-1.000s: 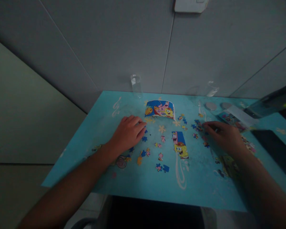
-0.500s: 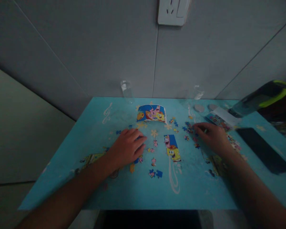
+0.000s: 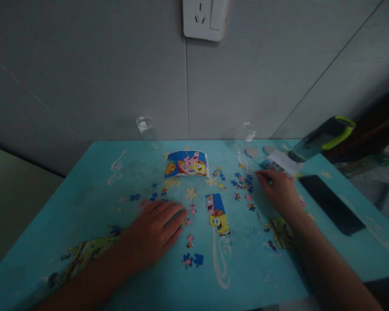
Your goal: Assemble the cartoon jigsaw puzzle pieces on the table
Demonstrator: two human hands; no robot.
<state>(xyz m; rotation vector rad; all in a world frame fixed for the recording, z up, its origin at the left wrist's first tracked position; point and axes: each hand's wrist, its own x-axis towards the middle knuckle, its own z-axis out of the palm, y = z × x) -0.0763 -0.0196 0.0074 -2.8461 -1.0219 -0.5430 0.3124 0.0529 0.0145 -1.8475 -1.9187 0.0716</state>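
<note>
**Left hand** (image 3: 155, 231): flat on the table (image 3: 84, 207), palm down, fingers loosely spread and holding nothing that shows. Whether a piece lies under the palm cannot be told. Over the last second it has drawn back toward the person. It was up near the finished picture block (image 3: 187, 163) and now lies level with the short finished strip (image 3: 218, 214), which is just to its right.

**Blue pieces** (image 3: 154, 195): a few loose ones, just beyond the left fingertips, on a patch the hand lay beside or over a second ago.

**Pink pieces** (image 3: 190, 224): scattered between the left fingertips and the strip.

**Pair of pieces** (image 3: 191, 260): one pink, one blue, near the left hand on the person's side.

**Right hand** (image 3: 278, 192): palm down, fingers slightly curled, fingertips at the edge of the scattered heap (image 3: 241, 183). It has kept to this spot. Whether it pinches a piece cannot be told.

**Scattered heap**: small blue and mixed pieces, between the right fingertips and the picture block.

**Beyond the right hand**: two round lids (image 3: 252, 152) and a tilted bottle (image 3: 320, 138).

**Right of the right hand**: a dark phone (image 3: 330, 204), lying flat.

**Far beyond the left hand**: a clear glass (image 3: 145, 126) by the wall, with a wall socket (image 3: 205, 17) above it. The socket shows more fully than before.
</note>
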